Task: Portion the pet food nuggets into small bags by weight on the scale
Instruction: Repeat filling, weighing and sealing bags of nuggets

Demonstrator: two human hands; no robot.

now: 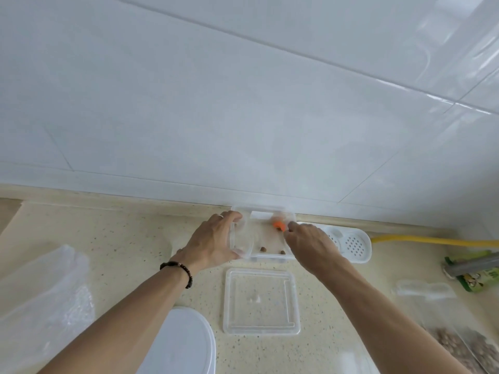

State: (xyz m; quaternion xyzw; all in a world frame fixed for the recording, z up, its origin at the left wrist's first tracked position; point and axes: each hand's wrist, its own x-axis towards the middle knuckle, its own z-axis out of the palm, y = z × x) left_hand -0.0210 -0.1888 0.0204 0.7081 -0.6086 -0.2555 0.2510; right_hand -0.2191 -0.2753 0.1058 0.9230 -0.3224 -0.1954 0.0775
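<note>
Head view: at the bench's back edge, against the wall, your left hand [216,238] has its grip wrapped round the left end of the clear tub [260,234], fingers curled over the rim. Your right hand [307,242] reaches in at the tub's right side beside the orange scoop [279,225]; whether that grip is closed on the scoop I cannot tell. Only a few nuggets [262,249] lie in the tub. Filled bags [459,344] sit at the right front edge; the lid [260,302] lies just in front of the tub. No scale is recognisable. Tilt the tub too steeply and those loose nuggets may roll out onto the bench.
</note>
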